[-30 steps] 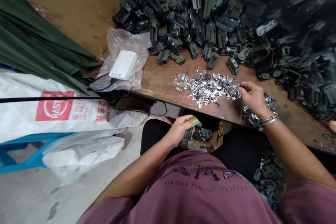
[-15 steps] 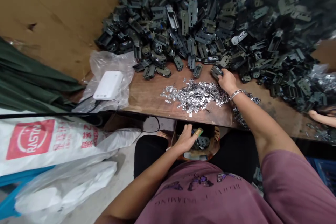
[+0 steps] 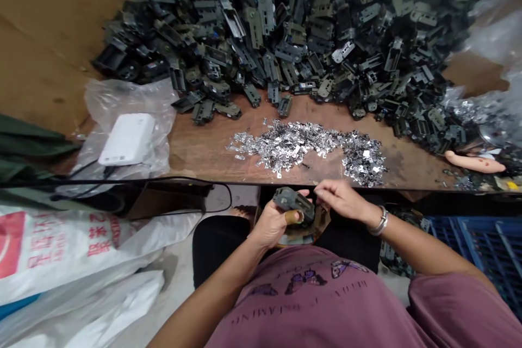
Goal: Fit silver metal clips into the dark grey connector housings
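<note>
- left hand (image 3: 271, 227): fingers (image 3: 275, 212) curled around a dark plastic housing (image 3: 294, 202), gripping it firmly;
- right hand (image 3: 343, 199): at the housing's 3 o'clock, just beside it; fingers (image 3: 326, 188) loosely extended, holding nothing visible;
- at 12 o'clock: silver metal clips (image 3: 293, 147) on the bench (image 3: 196, 157); beyond them, heaped dark housings (image 3: 261, 27)

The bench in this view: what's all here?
dark moulded parts: many, grey-black, heaped across the bench's far side
metal clips: many, silver, loose pile mid-bench
wooden bench: one, brown, ahead
white box: one, white, on a clear plastic bag, bench left
woven sack: one, white and red, lower left
crate: one, blue, lower right
another person's hand: one, far right
left hand: one, holding a dark part
right hand: one, beside it, silver bangle on wrist
</note>
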Available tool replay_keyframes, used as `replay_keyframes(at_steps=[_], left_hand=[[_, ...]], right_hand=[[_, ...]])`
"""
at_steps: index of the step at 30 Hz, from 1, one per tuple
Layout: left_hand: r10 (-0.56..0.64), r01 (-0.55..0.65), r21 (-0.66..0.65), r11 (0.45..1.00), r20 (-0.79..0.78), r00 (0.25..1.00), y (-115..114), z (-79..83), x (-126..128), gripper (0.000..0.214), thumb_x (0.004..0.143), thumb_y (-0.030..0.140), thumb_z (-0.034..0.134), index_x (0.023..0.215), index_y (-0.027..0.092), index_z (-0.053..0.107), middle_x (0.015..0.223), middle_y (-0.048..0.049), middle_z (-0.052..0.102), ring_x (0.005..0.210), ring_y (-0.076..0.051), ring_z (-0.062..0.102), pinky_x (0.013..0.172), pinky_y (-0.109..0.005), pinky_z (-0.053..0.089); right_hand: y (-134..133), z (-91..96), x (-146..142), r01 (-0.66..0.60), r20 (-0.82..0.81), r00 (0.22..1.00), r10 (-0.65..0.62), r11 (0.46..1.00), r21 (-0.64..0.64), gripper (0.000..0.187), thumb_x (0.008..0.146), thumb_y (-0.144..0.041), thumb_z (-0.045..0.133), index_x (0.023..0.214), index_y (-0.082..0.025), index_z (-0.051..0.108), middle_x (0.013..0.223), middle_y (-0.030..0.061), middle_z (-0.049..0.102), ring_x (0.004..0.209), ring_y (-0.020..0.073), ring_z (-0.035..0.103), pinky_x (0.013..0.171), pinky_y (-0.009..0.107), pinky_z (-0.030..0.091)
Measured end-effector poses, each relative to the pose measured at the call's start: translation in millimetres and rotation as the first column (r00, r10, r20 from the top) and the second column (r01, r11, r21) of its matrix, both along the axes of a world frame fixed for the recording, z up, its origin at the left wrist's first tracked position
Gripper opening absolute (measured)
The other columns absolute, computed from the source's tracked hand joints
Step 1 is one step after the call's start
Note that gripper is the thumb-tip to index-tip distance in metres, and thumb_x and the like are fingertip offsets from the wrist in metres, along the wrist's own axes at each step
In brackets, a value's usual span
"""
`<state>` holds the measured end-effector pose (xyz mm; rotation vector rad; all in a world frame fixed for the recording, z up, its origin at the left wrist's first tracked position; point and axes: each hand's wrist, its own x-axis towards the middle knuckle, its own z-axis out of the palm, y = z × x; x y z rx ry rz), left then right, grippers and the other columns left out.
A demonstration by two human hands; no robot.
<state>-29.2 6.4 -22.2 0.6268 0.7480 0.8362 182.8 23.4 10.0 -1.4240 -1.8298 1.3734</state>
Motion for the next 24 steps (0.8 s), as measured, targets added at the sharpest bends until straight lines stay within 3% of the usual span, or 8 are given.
replay_keyframes(at_steps=[1,3,6,8,12,17,19,24], left_hand=[[0.036,-0.037,-0.018,0.999,-0.021,0.999,0,2.7,2,0.047,0.052,0.039,0.091,0.082,0.014,0.065,0.080,-0.0053,0.070,0.072,-0.020,0.066,0.061,-0.029,0.054],[0.075,-0.078,-0.044,0.996,-0.063,0.995,-1,6.7,5,0.044,0.053,0.037,0.090,0.077,0.014,0.061,0.073,-0.0023,0.067,0.066,-0.018,0.065,0.052,-0.026,0.053],[0.062,-0.068,-0.047,0.997,-0.119,0.991,-3,8.7,10,0.043,0.056,0.035,0.089,0.080,0.014,0.060,0.073,-0.0012,0.066,0.067,-0.018,0.066,0.054,-0.027,0.055],[0.049,-0.053,-0.022,0.998,-0.154,0.987,-4,7.8,13,0.043,0.058,0.036,0.088,0.081,0.013,0.060,0.073,-0.0019,0.067,0.066,-0.017,0.066,0.055,-0.027,0.055],[0.070,-0.067,0.023,0.998,-0.214,0.974,-4,5.0,13,0.043,0.060,0.040,0.086,0.080,0.012,0.060,0.073,-0.0020,0.067,0.064,-0.015,0.065,0.052,-0.025,0.053],[0.118,-0.113,0.032,0.993,-0.271,0.955,-4,3.4,8,0.045,0.058,0.041,0.087,0.081,0.013,0.060,0.074,-0.0016,0.067,0.061,-0.013,0.062,0.050,-0.024,0.050],[0.113,-0.107,0.036,0.994,-0.287,0.951,-5,3.5,8,0.045,0.058,0.042,0.086,0.081,0.013,0.060,0.074,-0.0021,0.067,0.061,-0.014,0.062,0.050,-0.023,0.050],[0.113,-0.102,0.052,0.993,-0.304,0.946,-5,5.2,11,0.044,0.058,0.043,0.086,0.080,0.014,0.060,0.073,-0.0019,0.066,0.061,-0.014,0.061,0.050,-0.023,0.049]], right_hand=[[6,1.1,12,0.047,0.190,0.978,-0.085,0.980,0.196,0.022,0.091,-0.036,0.049,0.086,-0.019,0.063,0.075,0.0029,0.065,0.066,0.0149,0.058,0.063,0.027,0.045],[22,2.0,36,0.043,0.517,0.802,-0.298,0.893,0.447,0.019,0.088,-0.028,0.051,0.094,-0.017,0.067,0.088,0.0089,0.067,0.081,0.0202,0.061,0.073,0.030,0.046],[44,-1.0,57,-0.070,0.805,0.471,-0.360,0.894,0.442,0.024,0.088,-0.028,0.051,0.094,-0.014,0.070,0.098,0.0155,0.067,0.089,0.0255,0.063,0.073,0.031,0.045],[53,-4.5,60,-0.118,0.882,0.367,-0.296,0.926,0.359,0.026,0.090,-0.025,0.048,0.091,-0.013,0.071,0.097,0.0164,0.067,0.086,0.0257,0.063,0.069,0.031,0.043],[57,-8.9,56,-0.186,0.915,0.343,-0.212,0.940,0.288,0.025,0.089,-0.016,0.045,0.094,-0.011,0.069,0.094,0.0158,0.067,0.084,0.0247,0.065,0.064,0.030,0.040],[53,-8.6,61,-0.163,0.889,0.326,-0.321,0.907,0.387,0.026,0.093,-0.028,0.047,0.099,-0.011,0.066,0.102,0.0168,0.065,0.089,0.0261,0.063,0.066,0.031,0.040],[53,-8.7,64,-0.173,0.900,0.321,-0.296,0.915,0.363,0.024,0.092,-0.024,0.047,0.096,-0.011,0.067,0.097,0.0168,0.065,0.085,0.0253,0.062,0.066,0.031,0.039],[53,-11.3,56,-0.279,0.880,0.421,-0.221,0.891,0.357,0.027,0.094,-0.019,0.043,0.098,-0.013,0.068,0.098,0.0143,0.066,0.088,0.0223,0.061,0.070,0.029,0.039]])
